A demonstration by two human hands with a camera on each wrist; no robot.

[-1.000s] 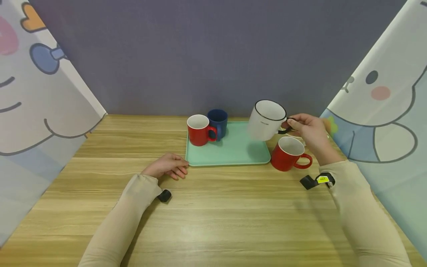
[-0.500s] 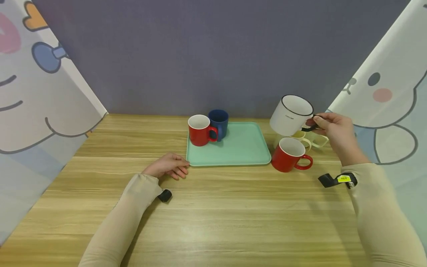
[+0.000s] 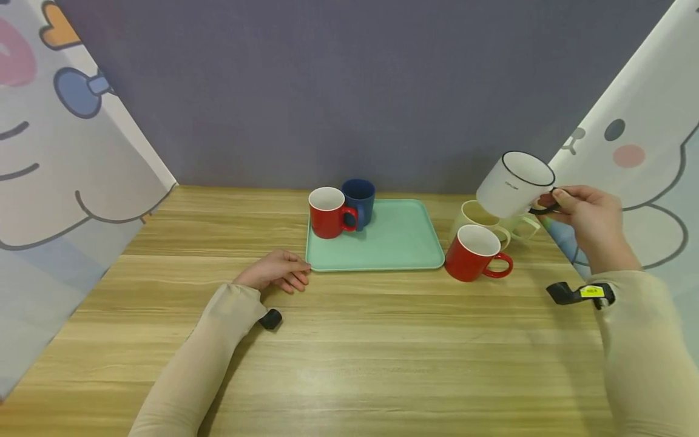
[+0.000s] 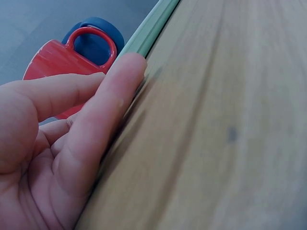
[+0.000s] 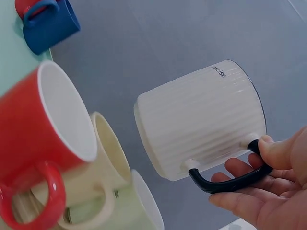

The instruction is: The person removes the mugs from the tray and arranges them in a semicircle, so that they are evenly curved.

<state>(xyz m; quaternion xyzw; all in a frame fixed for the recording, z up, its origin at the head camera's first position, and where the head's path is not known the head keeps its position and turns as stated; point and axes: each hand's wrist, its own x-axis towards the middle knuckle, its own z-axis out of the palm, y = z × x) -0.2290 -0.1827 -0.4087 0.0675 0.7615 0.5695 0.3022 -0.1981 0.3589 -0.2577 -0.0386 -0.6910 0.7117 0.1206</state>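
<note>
My right hand grips the black handle of a white mug with a dark rim, holding it tilted in the air above the mugs at the right. In the right wrist view, thumb and fingers wrap the handle of this ribbed white mug. My left hand rests on the table at the near left corner of a mint green tray, a fingertip at its edge. A red mug and a blue mug stand on the tray's left side, close together.
Right of the tray stands another red mug, close to its near corner. Behind it are a cream mug and a pale green mug. A grey panel closes off the back, with printed cartoon panels at both sides.
My right hand has carried the white mug rightward from above the tray, past the right red mug, uncovering the cream and pale green mugs. My left hand stays at the tray corner.
</note>
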